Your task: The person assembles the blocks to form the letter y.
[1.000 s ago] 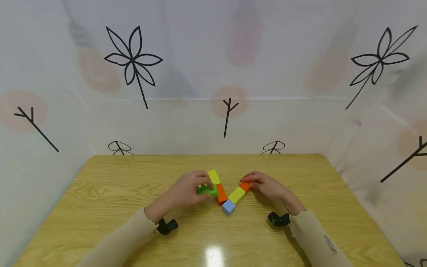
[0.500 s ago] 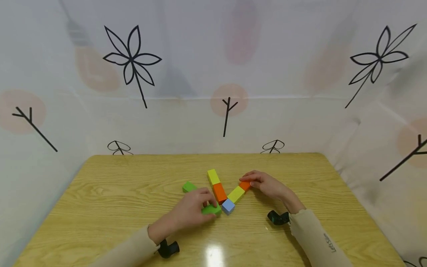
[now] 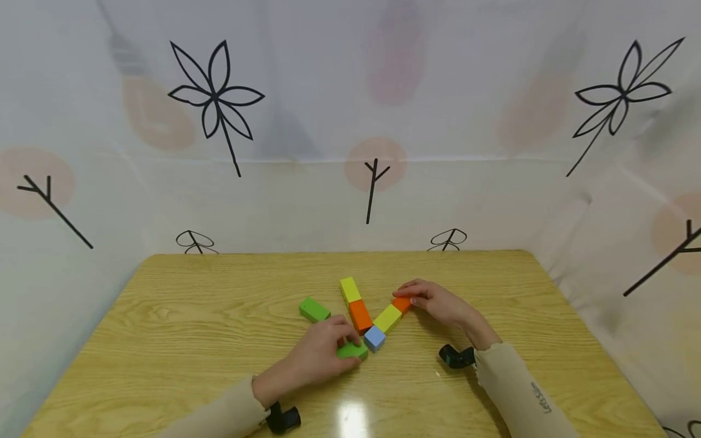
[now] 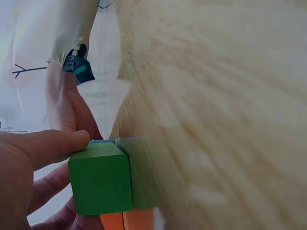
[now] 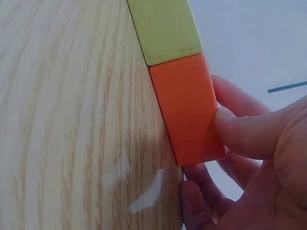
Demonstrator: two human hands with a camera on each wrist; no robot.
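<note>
My left hand [image 3: 322, 353] holds a green block [image 3: 353, 351] flat on the table, just left of a light blue cube [image 3: 375, 338]. In the left wrist view the thumb lies along the top edge of the green block [image 4: 100, 184], fingers on its far side. Thumb and fingers of my right hand [image 3: 440, 302] pinch an orange block [image 5: 187, 110]. It touches a yellow block [image 3: 387, 319] end to end, and that row runs down to the blue cube. A second row, another orange block [image 3: 360, 316] and a yellow block [image 3: 350, 289], slants away from the cube.
Another green block [image 3: 314, 310] lies apart, behind the left hand. The wooden table [image 3: 191, 316] ends at a patterned cloth [image 3: 306, 201] at the back and sides. Black wrist cameras [image 3: 457, 358] hang below both wrists.
My left hand has moved toward the near side with its green block, from beside the left orange block to beside the blue cube. The other green block has come into sight. My right hand stays put.
</note>
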